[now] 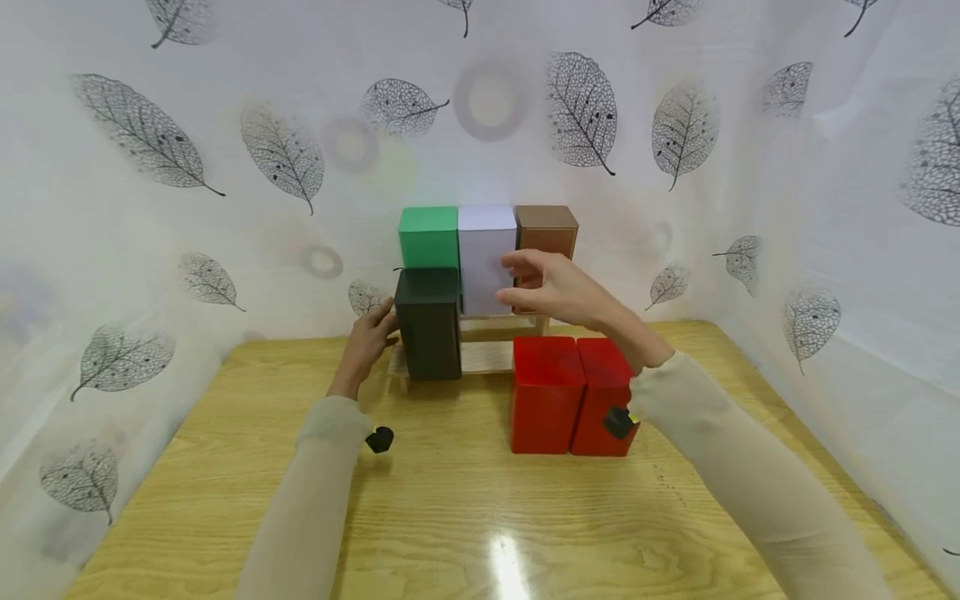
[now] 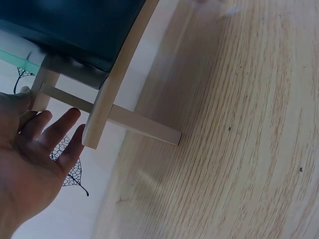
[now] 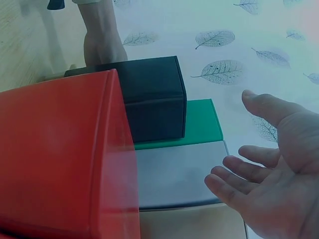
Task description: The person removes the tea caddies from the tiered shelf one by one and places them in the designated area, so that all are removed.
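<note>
My left hand (image 1: 367, 340) is at the left side of the black box (image 1: 427, 325), which stands on the front slat of a small wooden rack (image 1: 486, 358). In the left wrist view its loosely bent fingers (image 2: 59, 130) lie by the rack's end; whether they touch it I cannot tell. Behind the black box stand a green box (image 1: 429, 237), a white box (image 1: 483, 275) and a brown box (image 1: 546, 218) in a row. My right hand (image 1: 558, 287) hovers before the white and brown boxes, thumb and fingers apart, holding nothing.
Two red boxes (image 1: 549, 408) stand side by side on the wooden table (image 1: 420, 517), in front of the rack's right part. A pale leaf-print sheet (image 1: 277, 150) hangs behind and at both sides. Each wrist carries a small black device (image 1: 380, 439).
</note>
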`<state>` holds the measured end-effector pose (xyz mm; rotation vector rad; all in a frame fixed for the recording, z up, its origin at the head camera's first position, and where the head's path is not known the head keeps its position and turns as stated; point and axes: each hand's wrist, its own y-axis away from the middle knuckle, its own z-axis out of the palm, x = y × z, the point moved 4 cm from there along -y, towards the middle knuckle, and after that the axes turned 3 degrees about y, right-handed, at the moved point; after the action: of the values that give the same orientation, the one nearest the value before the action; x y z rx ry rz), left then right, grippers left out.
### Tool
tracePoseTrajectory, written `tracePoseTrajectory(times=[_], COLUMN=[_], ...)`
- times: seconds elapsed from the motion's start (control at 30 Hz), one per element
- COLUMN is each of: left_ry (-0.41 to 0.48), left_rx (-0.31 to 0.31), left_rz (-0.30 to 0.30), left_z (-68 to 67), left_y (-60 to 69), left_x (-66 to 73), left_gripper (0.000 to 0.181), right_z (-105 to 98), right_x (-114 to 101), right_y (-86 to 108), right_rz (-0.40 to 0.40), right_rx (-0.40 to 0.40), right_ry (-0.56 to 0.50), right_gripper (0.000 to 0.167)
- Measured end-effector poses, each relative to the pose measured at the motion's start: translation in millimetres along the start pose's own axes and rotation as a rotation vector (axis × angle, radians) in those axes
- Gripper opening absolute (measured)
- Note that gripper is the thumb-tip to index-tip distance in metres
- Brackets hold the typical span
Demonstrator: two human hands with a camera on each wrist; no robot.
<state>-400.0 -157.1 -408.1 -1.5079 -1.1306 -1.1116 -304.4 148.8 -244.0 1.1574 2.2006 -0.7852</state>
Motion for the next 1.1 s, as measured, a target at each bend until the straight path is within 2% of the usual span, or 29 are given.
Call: tracePoseTrajectory(times=[0.47, 0.67, 0.77, 0.93, 1.1], left_ry=[0.006, 0.007, 0.018, 0.061, 0.074], left_rx=[-0.020, -0.041, -0.052, -0.073, -0.096], left_rz=[-0.014, -0.011, -0.029, -0.076, -0.082], left_z=[0.9, -1.3, -1.9, -1.1, -0.9], left_y=[1.2, -0.1, -0.9, 6.4, 16.8], left_x=[0.7, 2.5, 3.5, 18.2, 32.1], left_gripper=[0.055, 0.057, 0.057, 0.058, 0.059], right_z=[18, 26, 31, 39, 46], right_x=[8, 3, -1, -4, -3], right_y=[-26.5, -37.6, -41.1, -45.2, -49.1], right_rz=[0.033, 0.006, 0.000, 0.007, 0.009], right_rx=[-0.064, -0.089, -0.103, -0.122, -0.119], right_ry=[-0.065, -0.034, -0.028, -0.015, -0.009], right_gripper=[0.068, 0.072, 0.074, 0.076, 0.077])
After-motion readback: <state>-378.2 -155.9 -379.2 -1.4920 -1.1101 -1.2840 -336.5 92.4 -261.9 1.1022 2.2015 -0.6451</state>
